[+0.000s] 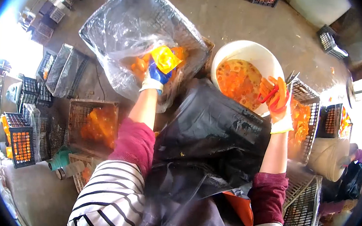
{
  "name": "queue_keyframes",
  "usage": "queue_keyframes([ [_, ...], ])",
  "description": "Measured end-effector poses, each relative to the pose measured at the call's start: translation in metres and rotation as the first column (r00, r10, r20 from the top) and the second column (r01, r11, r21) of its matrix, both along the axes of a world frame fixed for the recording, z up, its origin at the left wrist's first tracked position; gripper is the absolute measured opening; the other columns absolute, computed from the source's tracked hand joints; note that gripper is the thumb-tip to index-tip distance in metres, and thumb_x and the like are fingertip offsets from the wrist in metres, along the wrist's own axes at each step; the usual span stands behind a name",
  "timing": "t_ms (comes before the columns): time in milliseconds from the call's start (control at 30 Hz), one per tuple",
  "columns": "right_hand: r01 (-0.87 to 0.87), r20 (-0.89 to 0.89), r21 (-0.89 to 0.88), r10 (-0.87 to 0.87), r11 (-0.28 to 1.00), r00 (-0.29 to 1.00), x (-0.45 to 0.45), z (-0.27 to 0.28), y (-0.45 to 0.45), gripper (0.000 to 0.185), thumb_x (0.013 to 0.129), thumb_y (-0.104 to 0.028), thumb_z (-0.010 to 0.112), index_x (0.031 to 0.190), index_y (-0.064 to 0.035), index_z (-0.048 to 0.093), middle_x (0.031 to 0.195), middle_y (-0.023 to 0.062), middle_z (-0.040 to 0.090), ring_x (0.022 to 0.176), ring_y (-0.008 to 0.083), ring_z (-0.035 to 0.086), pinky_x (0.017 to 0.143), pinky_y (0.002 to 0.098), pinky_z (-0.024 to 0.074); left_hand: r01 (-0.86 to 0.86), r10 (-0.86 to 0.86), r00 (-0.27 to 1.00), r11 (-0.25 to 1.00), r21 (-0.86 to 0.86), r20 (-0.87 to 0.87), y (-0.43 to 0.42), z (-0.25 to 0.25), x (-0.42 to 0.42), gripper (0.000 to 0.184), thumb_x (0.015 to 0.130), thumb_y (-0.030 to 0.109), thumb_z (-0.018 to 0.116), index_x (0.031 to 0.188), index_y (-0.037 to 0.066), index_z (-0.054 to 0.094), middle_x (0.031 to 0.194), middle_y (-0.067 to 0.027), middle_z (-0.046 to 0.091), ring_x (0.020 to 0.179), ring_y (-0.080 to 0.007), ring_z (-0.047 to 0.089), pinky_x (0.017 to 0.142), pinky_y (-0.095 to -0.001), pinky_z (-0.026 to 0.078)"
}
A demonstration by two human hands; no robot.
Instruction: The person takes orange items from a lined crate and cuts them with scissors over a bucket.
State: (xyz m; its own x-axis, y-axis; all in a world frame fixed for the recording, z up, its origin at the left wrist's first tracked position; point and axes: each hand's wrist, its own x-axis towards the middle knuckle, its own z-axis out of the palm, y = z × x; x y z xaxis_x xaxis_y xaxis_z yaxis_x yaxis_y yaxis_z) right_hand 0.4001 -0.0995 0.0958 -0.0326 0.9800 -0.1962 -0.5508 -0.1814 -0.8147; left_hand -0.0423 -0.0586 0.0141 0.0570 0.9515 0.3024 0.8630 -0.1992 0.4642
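My left hand [160, 75], in a blue glove with a pale cuff, is closed on a shiny orange-yellow piece of produce [166, 60] whose exact kind I cannot make out. It is over a crate lined with clear plastic [124, 28], where more orange pieces [140, 65] lie. An orange glove covers my right hand [278, 99], its fingers wrapped round red-handled scissors [268, 95] with the blades pointing up and away. That hand is at the right rim of a white bucket [233, 47], which holds orange pieces in cloudy liquid [238, 81].
A black apron [214, 128] covers my lap between crate and bucket. Right of the bucket stands a crate of orange produce [300, 122]. At left are another crate [93, 125] and several stacked black crates [21, 143]. Concrete floor [222, 18] stretches ahead.
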Motion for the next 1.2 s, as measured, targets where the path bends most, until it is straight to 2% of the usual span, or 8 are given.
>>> queue_keyframes([
  [67,0.008,0.041,0.089,-0.012,0.996,0.999,0.003,-0.003,-0.003,0.041,0.095,-0.031,0.052,0.123,-0.002,0.049,0.119,0.0161,0.057,0.103,0.0337,0.061,0.087,0.0406,0.051,0.141,-0.09,0.745,0.99,-0.024,0.66,0.007,0.01,0.004,0.039,0.089,0.035,0.05,0.12,0.012,0.054,0.115,-0.0093,0.061,0.11,-0.0266,0.055,0.097,-0.0443,0.042],
  [100,0.068,-0.033,0.092,-0.065,0.993,0.997,0.003,-0.009,-0.003,0.038,0.095,-0.031,0.052,0.12,-0.0032,0.052,0.115,0.0168,0.059,0.104,0.0333,0.061,0.086,0.0385,0.0515,0.27,-0.121,0.268,0.962,0.046,0.956,0.01,0.015,0.006,0.043,0.09,0.042,0.046,0.12,0.011,0.053,0.115,-0.0109,0.061,0.109,-0.0289,0.056,0.096,-0.0475,0.042],
  [200,0.043,-0.001,0.08,-0.043,0.996,0.999,0.002,-0.005,-0.006,0.038,0.095,-0.031,0.052,0.119,-0.0015,0.052,0.115,0.0169,0.059,0.106,0.0331,0.06,0.086,0.0378,0.0517,0.383,0.13,-0.557,0.917,0.115,0.82,0.0,0.074,0.036,0.061,0.09,0.059,0.033,0.121,0.01,0.051,0.117,-0.0145,0.059,0.11,-0.0353,0.054,0.096,-0.0561,0.041],
  [367,0.061,0.158,0.184,-0.091,0.981,0.983,0.004,-0.018,-0.004,0.039,0.097,-0.03,0.048,0.122,-0.0005,0.051,0.117,0.014,0.06,0.091,0.0219,0.062,0.074,0.0274,0.0487,0.493,0.298,-0.562,0.87,0.024,0.772,0.012,0.109,0.1,0.082,0.084,0.072,0.026,0.14,0.014,0.038,0.146,-0.0115,0.037,0.133,-0.0346,0.035,0.11,-0.0589,0.018],
  [533,0.094,0.245,0.108,-0.118,0.99,0.962,-0.008,-0.01,-0.002,0.038,0.098,-0.029,0.046,0.124,-0.0019,0.05,0.118,0.0116,0.059,0.096,0.02,0.06,0.079,0.0272,0.0473,0.539,0.205,-0.415,0.84,0.058,0.886,0.039,0.103,0.164,0.042,0.085,0.017,0.064,0.119,-0.003,0.052,0.115,-0.0179,0.059,0.109,-0.0288,0.057,0.097,-0.0411,0.045],
  [767,0.068,0.315,-0.227,0.007,0.972,0.949,-0.02,0.003,-0.002,0.039,0.098,-0.028,0.043,0.128,-0.0038,0.048,0.12,0.0083,0.058,0.104,0.0173,0.058,0.087,0.0268,0.0455,0.334,0.091,0.136,0.933,-0.132,0.986,0.061,0.074,0.217,0.032,0.092,0.019,0.053,0.117,0.0,0.056,0.11,-0.0137,0.063,0.102,-0.0243,0.061,0.09,-0.0329,0.049],
  [933,-0.156,0.271,-0.228,0.217,0.961,0.938,-0.018,-0.033,0.016,0.032,0.097,-0.02,0.047,0.122,-0.0016,0.053,0.112,0.0068,0.06,0.102,0.0157,0.057,0.089,0.0261,0.0449,0.442,0.143,-0.149,0.895,-0.063,0.979,0.065,0.087,0.221,0.045,0.095,0.035,0.051,0.125,0.001,0.052,0.121,-0.0124,0.058,0.111,-0.0219,0.056,0.094,-0.0311,0.046],
  [1200,-0.194,0.182,-0.148,0.22,0.97,0.958,-0.039,-0.002,0.007,0.032,0.094,-0.018,0.052,0.12,-0.0006,0.055,0.103,0.0073,0.063,0.088,0.0137,0.06,0.077,0.0259,0.0501,0.516,-0.025,0.131,0.856,-0.046,0.991,0.063,0.078,0.237,0.049,0.093,0.039,0.054,0.124,0.001,0.054,0.118,-0.01,0.061,0.107,-0.0194,0.057,0.094,-0.0293,0.046],
])
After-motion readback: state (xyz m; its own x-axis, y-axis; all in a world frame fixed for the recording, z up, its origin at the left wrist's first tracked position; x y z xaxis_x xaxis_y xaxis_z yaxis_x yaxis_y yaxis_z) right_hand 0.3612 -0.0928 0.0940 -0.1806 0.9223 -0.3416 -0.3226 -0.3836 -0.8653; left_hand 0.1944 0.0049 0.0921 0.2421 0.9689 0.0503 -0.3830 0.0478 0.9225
